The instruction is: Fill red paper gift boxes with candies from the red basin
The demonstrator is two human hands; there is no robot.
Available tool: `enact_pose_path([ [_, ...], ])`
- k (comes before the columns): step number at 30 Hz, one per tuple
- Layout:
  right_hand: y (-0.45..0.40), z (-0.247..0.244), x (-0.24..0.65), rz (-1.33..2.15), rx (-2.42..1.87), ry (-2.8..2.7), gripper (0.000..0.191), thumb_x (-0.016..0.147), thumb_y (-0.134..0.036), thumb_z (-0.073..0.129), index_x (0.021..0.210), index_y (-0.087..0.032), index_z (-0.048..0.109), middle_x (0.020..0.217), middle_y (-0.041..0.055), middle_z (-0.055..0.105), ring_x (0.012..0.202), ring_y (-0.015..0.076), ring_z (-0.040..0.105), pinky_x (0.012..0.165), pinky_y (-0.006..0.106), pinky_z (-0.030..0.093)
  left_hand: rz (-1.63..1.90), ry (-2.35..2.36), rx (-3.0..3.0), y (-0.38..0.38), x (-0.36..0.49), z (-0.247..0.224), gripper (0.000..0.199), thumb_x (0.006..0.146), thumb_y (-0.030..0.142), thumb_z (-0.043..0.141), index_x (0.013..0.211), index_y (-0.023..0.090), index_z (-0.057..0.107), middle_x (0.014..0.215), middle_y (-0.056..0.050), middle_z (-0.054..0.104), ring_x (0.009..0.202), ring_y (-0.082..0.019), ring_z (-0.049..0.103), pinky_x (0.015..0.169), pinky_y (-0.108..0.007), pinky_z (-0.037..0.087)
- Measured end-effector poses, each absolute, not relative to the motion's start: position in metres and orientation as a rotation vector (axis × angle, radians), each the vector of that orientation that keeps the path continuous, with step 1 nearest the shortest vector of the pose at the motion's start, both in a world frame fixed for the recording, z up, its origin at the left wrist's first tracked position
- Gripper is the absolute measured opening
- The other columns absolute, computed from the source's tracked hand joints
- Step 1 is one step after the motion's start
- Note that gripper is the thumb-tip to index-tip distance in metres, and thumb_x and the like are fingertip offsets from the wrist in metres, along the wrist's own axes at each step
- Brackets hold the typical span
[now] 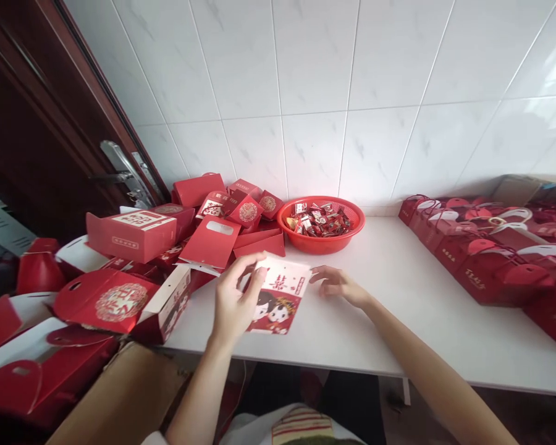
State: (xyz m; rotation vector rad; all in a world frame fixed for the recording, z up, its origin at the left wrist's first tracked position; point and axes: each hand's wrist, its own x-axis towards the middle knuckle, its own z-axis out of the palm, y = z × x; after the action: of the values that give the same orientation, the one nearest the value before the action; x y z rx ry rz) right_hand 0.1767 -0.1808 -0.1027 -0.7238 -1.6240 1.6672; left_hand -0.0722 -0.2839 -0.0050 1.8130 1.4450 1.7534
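Note:
My left hand (236, 293) grips a red and white paper gift box (278, 303) by its upper left corner, thumb in front. The box is printed with a cartoon couple and red characters, and is held tilted above the white table. Just off its upper right edge is my right hand (340, 287), fingers loosely bent and apart, with nothing seen in them. Whether its fingertips touch the box I cannot tell. Behind the box stands a red plastic basket (322, 244) with many small wrapped sweets (319, 219) in it.
Red gift boxes (139, 235) lie heaped on the left, beside a brown cardboard box (125, 395). Rows of red handled gift bags (472, 266) stand on the right of the white table (375, 327). A tiled wall (315, 74) rises behind; a dark door (65, 123) is at left.

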Motion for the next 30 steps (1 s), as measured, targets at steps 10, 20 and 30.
enact_pose_path([
  [10, -0.187, -0.089, 0.179, 1.624, -0.687, -1.61, 0.069, 0.071, -0.034, 0.083, 0.134, -0.028, 0.055, 0.123, 0.0074, 0.068, 0.097, 0.0225, 0.068, 0.079, 0.035, 0.054, 1.968, 1.077, 1.262, -0.196, -0.012, -0.026, 0.027, 0.078, 0.032, 0.067, 0.103, 0.021, 0.071, 0.093, -0.003, 0.071, 0.093, -0.02, 0.066, 0.084, -0.029, 0.051],
  [20, -0.172, -0.096, 0.187, 1.475, -0.933, -1.509, 0.062, 0.062, -0.034, 0.083, 0.118, -0.026, 0.06, 0.104, 0.0017, 0.068, 0.083, 0.0192, 0.066, 0.075, 0.035, 0.052, 1.68, 0.943, 1.5, -0.164, -0.018, -0.043, 0.031, 0.078, 0.049, 0.07, 0.079, 0.018, 0.067, 0.08, -0.003, 0.067, 0.077, -0.019, 0.062, 0.074, -0.029, 0.047],
  [30, -0.176, -0.091, 0.188, 1.559, -1.047, -1.511, 0.063, 0.066, -0.042, 0.082, 0.122, -0.024, 0.058, 0.097, 0.0028, 0.072, 0.071, 0.0154, 0.062, 0.064, 0.03, 0.048, 1.645, 0.964, 1.691, -0.159, -0.038, -0.057, 0.042, 0.071, 0.054, 0.077, 0.093, 0.019, 0.07, 0.091, -0.006, 0.073, 0.089, -0.023, 0.066, 0.082, -0.032, 0.05],
])
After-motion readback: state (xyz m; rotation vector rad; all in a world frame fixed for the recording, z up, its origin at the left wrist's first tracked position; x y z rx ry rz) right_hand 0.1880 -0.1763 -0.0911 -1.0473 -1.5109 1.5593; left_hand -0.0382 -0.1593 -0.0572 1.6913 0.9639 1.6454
